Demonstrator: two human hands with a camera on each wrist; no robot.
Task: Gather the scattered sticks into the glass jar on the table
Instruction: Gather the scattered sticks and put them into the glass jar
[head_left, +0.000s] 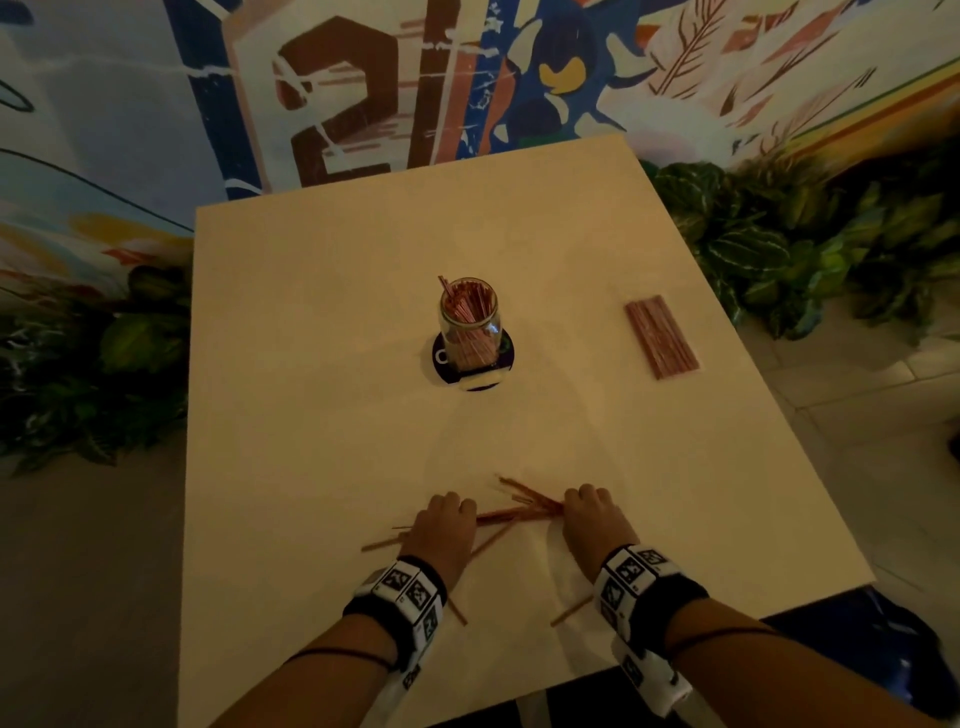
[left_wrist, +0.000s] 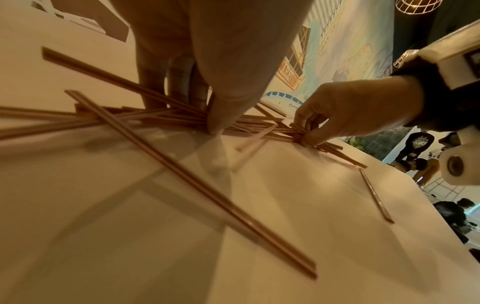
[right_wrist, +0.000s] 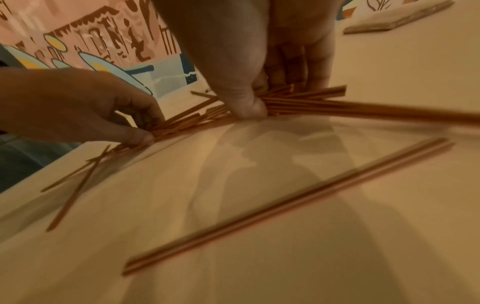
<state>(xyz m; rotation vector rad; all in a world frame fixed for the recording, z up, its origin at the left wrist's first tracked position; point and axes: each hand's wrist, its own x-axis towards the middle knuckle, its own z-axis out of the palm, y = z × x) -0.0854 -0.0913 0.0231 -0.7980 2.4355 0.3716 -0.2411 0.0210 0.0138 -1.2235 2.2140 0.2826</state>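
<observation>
A glass jar (head_left: 469, 325) stands mid-table, holding several pink-brown sticks. Near the front edge lies a loose heap of scattered sticks (head_left: 514, 512). My left hand (head_left: 457, 512) pinches the heap's left end between thumb and fingers (left_wrist: 213, 125). My right hand (head_left: 576, 506) pinches its right end (right_wrist: 252, 109). Both sets of fingertips press down to the table. Stray sticks lie apart: one by my left hand (left_wrist: 192, 176), one by my right wrist (head_left: 571, 610) (right_wrist: 285, 205).
The jar sits on a dark round coaster (head_left: 441, 358). A flat packet of sticks (head_left: 661, 336) lies at the table's right side. The beige table (head_left: 311, 415) is flanked by leafy plants (head_left: 769, 249) and a painted wall behind.
</observation>
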